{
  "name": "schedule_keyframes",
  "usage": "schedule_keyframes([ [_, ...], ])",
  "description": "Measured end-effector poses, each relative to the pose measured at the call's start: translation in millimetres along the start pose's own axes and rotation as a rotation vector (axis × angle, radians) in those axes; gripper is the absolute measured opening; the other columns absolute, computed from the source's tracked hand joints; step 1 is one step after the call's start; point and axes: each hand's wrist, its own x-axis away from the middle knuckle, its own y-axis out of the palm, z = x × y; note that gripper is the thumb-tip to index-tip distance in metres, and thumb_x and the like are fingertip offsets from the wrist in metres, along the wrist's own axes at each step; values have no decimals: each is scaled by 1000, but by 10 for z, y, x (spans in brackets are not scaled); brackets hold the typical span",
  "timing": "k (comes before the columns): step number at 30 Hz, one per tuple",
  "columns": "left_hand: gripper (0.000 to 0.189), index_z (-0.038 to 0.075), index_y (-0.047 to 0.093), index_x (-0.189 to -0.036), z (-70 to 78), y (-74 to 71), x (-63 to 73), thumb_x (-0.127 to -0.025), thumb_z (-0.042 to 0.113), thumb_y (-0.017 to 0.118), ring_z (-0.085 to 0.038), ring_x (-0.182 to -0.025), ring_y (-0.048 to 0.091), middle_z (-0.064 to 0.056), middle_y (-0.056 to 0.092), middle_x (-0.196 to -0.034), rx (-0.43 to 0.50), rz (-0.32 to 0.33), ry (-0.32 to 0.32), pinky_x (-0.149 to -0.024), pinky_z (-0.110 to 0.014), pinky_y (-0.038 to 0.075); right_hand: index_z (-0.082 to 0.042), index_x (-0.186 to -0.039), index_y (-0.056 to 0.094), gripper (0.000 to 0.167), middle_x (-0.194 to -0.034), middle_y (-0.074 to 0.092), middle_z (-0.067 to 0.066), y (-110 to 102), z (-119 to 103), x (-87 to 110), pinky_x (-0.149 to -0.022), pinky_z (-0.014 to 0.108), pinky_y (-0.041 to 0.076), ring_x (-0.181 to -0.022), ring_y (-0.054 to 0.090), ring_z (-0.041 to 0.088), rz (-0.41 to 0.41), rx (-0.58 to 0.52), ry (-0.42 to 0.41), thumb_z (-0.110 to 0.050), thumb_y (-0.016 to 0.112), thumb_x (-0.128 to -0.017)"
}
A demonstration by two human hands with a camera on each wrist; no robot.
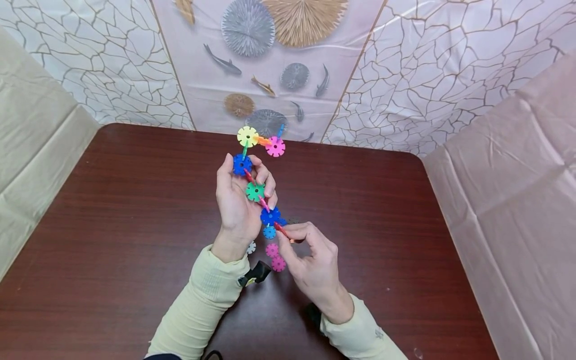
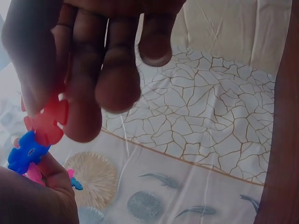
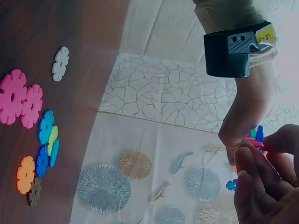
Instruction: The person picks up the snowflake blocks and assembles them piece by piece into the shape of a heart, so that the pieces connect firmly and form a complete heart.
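Weak spot: the joint at the chain's near end

The chain [image 1: 255, 192] of slotted discs lies across the left hand [image 1: 238, 217], above the table [image 1: 382, 250], with fingers curled round its middle. The right hand [image 1: 317, 262] pinches a red disc [image 1: 280, 228] between thumb and fingertips, its edge against the last blue disc [image 1: 270, 216]. Whether the slots are engaged, I cannot tell.

A crooked push could skid the red disc off the blue one. Pressing too hard may bend the chain and pop a neighbouring joint, since each link probably relies on friction alone. The far end, with its yellow disc [image 1: 247, 136], juts unsupported past the left hand, so a jolt could twist it loose. Anything dropped might scatter the loose pink discs [image 1: 278, 264] below.
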Motion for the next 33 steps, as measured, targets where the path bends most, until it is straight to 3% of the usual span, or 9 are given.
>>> schedule_keyframes([
  [12,41,14,48,-97,-64,19,15,-100,48,27,-13,-52,42,0,38,-68,-6,1,-1,-42,-21,40,2,-89,65,15,-85,70,13,65,26,7,-70,28,58,-72,69,20,61,2,-92,-12,70,-90],
  [17,42,14,48,-95,-89,32,26,-101,49,27,-12,-51,39,0,37,-68,-10,-1,8,-40,-20,39,2,-89,65,14,-85,70,13,78,33,18,-69,27,58,-71,68,20,64,4,-92,-10,70,-89],
  [21,41,13,49,-97,-79,20,22,-101,47,27,-12,-52,42,-1,38,-69,-32,-11,23,-42,-20,42,2,-90,65,14,-87,70,13,73,34,19,-68,25,57,-72,68,19,50,3,-69,-11,71,-89],
  [27,41,10,51,-102,-13,-34,-23,-101,45,29,-14,-57,48,-3,47,-73,-8,-26,-2,-47,-23,45,-1,-95,66,21,-91,71,10,54,82,14,-68,28,56,-79,68,19,19,-2,16,-17,76,-85],
  [33,44,7,56,-106,17,-67,-38,-102,43,30,-15,-68,53,-4,52,-80,-29,-29,-22,-58,-26,49,-5,-96,66,25,-93,71,7,31,157,17,-61,35,53,-81,67,18,6,-33,83,-5,82,-77],
])
